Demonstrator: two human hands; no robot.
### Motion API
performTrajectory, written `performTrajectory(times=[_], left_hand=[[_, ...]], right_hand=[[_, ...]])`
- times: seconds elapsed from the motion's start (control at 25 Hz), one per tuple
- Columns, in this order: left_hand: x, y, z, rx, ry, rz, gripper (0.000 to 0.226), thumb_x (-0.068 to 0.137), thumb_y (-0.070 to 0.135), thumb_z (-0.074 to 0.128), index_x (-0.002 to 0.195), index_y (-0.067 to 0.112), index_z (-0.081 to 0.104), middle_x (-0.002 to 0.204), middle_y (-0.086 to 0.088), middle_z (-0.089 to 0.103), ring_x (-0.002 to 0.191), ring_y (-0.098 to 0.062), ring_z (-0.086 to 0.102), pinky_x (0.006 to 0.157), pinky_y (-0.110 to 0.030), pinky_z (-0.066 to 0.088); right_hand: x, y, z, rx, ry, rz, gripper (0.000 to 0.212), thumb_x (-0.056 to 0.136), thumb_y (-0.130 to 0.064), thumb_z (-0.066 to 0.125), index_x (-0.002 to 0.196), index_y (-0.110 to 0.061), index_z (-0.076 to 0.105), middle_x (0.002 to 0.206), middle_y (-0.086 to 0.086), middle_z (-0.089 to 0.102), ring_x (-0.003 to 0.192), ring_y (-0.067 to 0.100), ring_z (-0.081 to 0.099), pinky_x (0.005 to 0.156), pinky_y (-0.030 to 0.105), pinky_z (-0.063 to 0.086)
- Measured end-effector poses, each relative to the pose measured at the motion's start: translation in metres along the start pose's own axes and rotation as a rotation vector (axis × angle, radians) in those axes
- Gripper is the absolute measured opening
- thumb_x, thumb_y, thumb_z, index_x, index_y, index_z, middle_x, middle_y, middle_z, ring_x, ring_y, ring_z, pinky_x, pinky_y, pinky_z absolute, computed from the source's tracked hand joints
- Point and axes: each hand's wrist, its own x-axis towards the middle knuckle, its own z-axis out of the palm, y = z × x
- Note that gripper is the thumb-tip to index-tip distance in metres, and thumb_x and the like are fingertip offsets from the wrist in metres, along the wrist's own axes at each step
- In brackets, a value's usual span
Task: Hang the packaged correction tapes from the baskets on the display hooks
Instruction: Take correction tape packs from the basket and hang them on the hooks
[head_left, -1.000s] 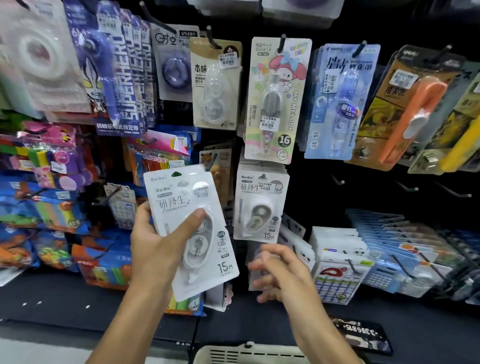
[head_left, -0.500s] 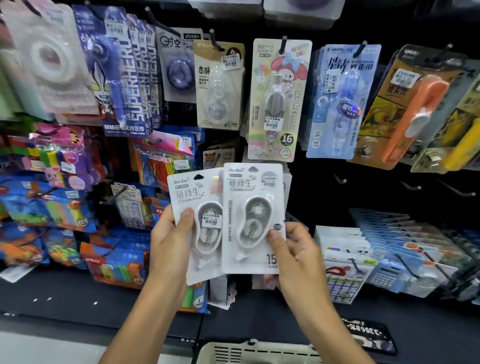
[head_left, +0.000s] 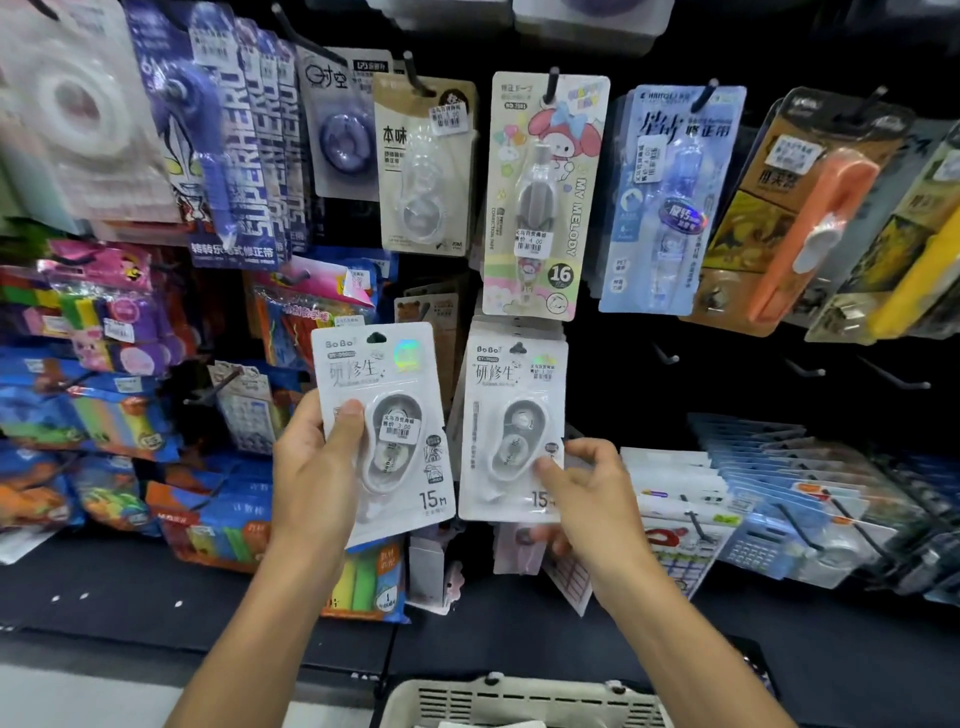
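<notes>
Correction tape packs, two white cards of the same kind, sit side by side before a crowded stationery rack. The left hand (head_left: 317, 467) grips one pack (head_left: 382, 431) upright, thumb across its front, hang-hole at the top, apparently so it can go straight onto a hook. The right hand (head_left: 587, 488) pinches the lower corner of the matching pack (head_left: 511, 431) at the front of a hanging stack, seemingly steadying it to free the hook. A basket (head_left: 519, 701) waits at the bottom edge.
</notes>
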Motion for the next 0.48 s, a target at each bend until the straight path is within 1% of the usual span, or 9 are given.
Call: performTrajectory(times=[0.04, 0.08, 0.12, 0.16, 0.2, 0.24, 0.32, 0.4, 0.48], left_hand=[[0.0, -0.001, 0.002, 0.022, -0.01, -0.003, 0.039, 0.107, 0.018, 0.05, 0.095, 0.046, 0.074, 0.106, 0.012, 0.079, 0.097, -0.011, 0.076, 0.073, -0.029, 0.06], [0.0, -0.002, 0.004, 0.039, -0.024, -0.008, 0.037, 0.108, 0.017, 0.049, 0.098, 0.043, 0.074, 0.105, 0.012, 0.079, 0.097, -0.013, 0.076, 0.074, -0.03, 0.061], [0.0, -0.002, 0.006, 0.05, -0.039, -0.012, 0.033, 0.108, 0.017, 0.049, 0.101, 0.039, 0.072, 0.106, 0.011, 0.079, 0.098, -0.014, 0.076, 0.077, -0.032, 0.061], [0.001, -0.002, 0.008, 0.052, -0.06, -0.017, 0.03, 0.108, 0.016, 0.049, 0.105, 0.036, 0.071, 0.106, 0.01, 0.079, 0.099, -0.014, 0.076, 0.078, -0.032, 0.061], [0.001, -0.002, 0.01, 0.044, -0.095, -0.022, 0.029, 0.107, 0.015, 0.049, 0.107, 0.033, 0.071, 0.106, 0.009, 0.08, 0.097, -0.013, 0.076, 0.077, -0.03, 0.061], [0.001, -0.003, 0.014, 0.026, -0.15, -0.029, 0.028, 0.107, 0.013, 0.049, 0.107, 0.03, 0.071, 0.105, 0.007, 0.08, 0.095, -0.013, 0.077, 0.072, -0.027, 0.062], [-0.003, -0.002, 0.025, -0.019, -0.306, -0.058, 0.025, 0.104, 0.009, 0.05, 0.112, 0.023, 0.07, 0.106, 0.001, 0.08, 0.092, -0.016, 0.077, 0.068, -0.024, 0.061], [-0.008, 0.0, 0.034, -0.056, -0.429, -0.073, 0.023, 0.103, 0.009, 0.051, 0.115, 0.018, 0.068, 0.108, -0.001, 0.08, 0.094, -0.016, 0.077, 0.069, -0.023, 0.06], [-0.01, 0.002, 0.037, 0.026, -0.415, 0.017, 0.021, 0.104, 0.012, 0.053, 0.111, 0.022, 0.069, 0.105, 0.006, 0.08, 0.093, -0.01, 0.076, 0.071, -0.019, 0.058]], right_hand=[[0.001, 0.004, 0.0, 0.013, -0.034, 0.075, 0.033, 0.098, -0.019, 0.063, 0.124, -0.026, 0.044, 0.107, -0.001, 0.066, 0.075, 0.035, 0.073, 0.051, 0.035, 0.056], [-0.002, 0.009, -0.002, -0.052, -0.052, 0.095, 0.044, 0.098, -0.018, 0.063, 0.131, -0.03, 0.038, 0.118, -0.006, 0.061, 0.087, 0.031, 0.073, 0.066, 0.041, 0.061], [-0.008, 0.013, -0.004, -0.162, -0.04, 0.046, 0.048, 0.098, -0.022, 0.063, 0.135, -0.036, 0.036, 0.126, -0.01, 0.056, 0.096, 0.021, 0.07, 0.08, 0.041, 0.059], [-0.014, 0.015, -0.005, -0.231, -0.019, -0.059, 0.046, 0.097, -0.029, 0.064, 0.131, -0.043, 0.037, 0.132, -0.014, 0.053, 0.101, 0.012, 0.066, 0.086, 0.035, 0.056], [-0.021, 0.014, -0.004, -0.2, -0.024, -0.18, 0.039, 0.095, -0.036, 0.065, 0.122, -0.048, 0.04, 0.133, -0.017, 0.054, 0.1, 0.005, 0.065, 0.086, 0.03, 0.054], [-0.027, 0.01, -0.002, -0.126, -0.075, -0.266, 0.034, 0.091, -0.043, 0.066, 0.114, -0.049, 0.044, 0.13, -0.02, 0.057, 0.1, 0.003, 0.066, 0.084, 0.028, 0.054], [-0.034, 0.003, 0.005, -0.045, -0.196, -0.375, 0.037, 0.083, -0.049, 0.069, 0.113, -0.046, 0.047, 0.123, -0.019, 0.062, 0.106, 0.005, 0.066, 0.085, 0.029, 0.055], [-0.034, -0.006, 0.013, -0.015, -0.206, -0.454, 0.037, 0.084, -0.037, 0.073, 0.111, -0.043, 0.047, 0.116, -0.013, 0.068, 0.105, 0.009, 0.067, 0.082, 0.026, 0.054], [-0.029, -0.012, 0.016, 0.072, -0.168, -0.465, 0.039, 0.086, -0.023, 0.075, 0.107, -0.042, 0.048, 0.11, -0.007, 0.072, 0.098, 0.012, 0.07, 0.078, 0.027, 0.056]])
